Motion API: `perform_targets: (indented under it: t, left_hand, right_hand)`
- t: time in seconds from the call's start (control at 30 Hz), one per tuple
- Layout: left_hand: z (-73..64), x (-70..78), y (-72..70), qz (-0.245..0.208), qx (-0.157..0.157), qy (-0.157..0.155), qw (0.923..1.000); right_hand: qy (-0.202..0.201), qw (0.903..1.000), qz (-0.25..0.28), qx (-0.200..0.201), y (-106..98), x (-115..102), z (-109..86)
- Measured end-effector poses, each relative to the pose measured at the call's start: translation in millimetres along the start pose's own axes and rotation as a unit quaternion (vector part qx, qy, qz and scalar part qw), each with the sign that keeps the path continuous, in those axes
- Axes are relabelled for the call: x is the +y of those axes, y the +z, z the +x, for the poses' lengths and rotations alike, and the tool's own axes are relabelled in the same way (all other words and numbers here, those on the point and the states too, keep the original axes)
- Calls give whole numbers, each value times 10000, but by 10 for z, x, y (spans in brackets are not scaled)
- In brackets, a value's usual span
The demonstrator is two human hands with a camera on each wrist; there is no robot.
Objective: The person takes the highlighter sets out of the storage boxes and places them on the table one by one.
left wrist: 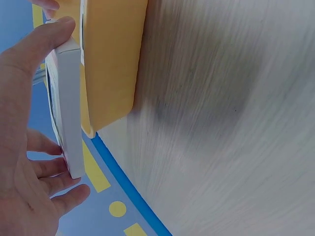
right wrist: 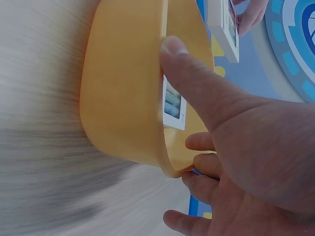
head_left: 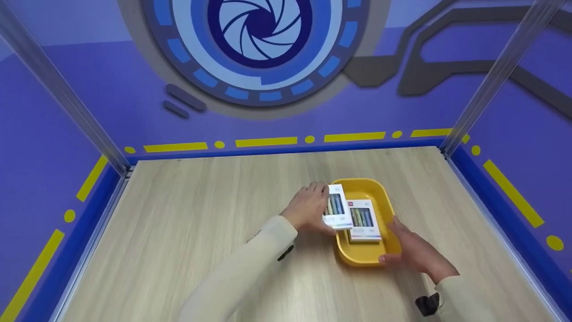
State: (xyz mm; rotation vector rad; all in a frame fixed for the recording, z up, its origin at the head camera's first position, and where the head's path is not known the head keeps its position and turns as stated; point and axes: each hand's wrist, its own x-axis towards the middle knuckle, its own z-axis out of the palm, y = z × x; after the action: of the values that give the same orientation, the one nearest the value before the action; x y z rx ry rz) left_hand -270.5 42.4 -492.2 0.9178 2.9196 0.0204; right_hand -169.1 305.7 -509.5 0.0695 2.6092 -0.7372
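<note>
My left hand (head_left: 308,208) grips a white box of crayon-like sticks (head_left: 338,208), thumb at its near end and fingers at its far end. The box is tilted above the left side of a yellow plastic basket (head_left: 364,258). A second white box (head_left: 365,230), with a similar window showing coloured sticks, lies inside the basket. At the basket's right front corner is my right hand (head_left: 418,250), its thumb (right wrist: 179,54) on the rim and its other fingers spread loosely along the edge. The left wrist view shows the held box (left wrist: 69,108) edge-on beside the basket wall (left wrist: 110,64).
The basket stands on a light wood-grain table (head_left: 201,201), right of its middle. Blue-purple printed panels (head_left: 286,129) enclose the back and both sides. Metal posts (head_left: 482,85) stand at the back corners.
</note>
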Motion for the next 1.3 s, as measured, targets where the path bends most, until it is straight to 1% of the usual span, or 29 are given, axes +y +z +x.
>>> perform_targets:
  t: [0.1,0.27,0.5,0.67,0.8,1.1,1.3]
  left_hand:
    - [-1,-7,-1,-43,13,21,10000]
    - [-6,-25,-8,-97,-66,32,9999]
    - [-29,-78,-17,37,-73,1,10000]
    - [-49,-104,-5,66,-57,1,10000]
    - [-63,-118,3,52,-104,4,9999]
    - [-58,-142,62,-33,-126,-119,9998]
    - [-59,-150,88,-25,-134,-90,9999]
  right_hand:
    - [53,10000,36,-30,-7,-1,2]
    - [84,9999,50,-42,-13,-6,-2]
    - [-186,9998,-47,87,-19,-23,10]
    - [-200,9998,-27,82,-23,-17,18]
    - [-238,9997,-21,65,-12,-5,5]
    - [-161,9998,-60,49,-4,7,6]
    - [-170,9998,-6,46,-5,2,2]
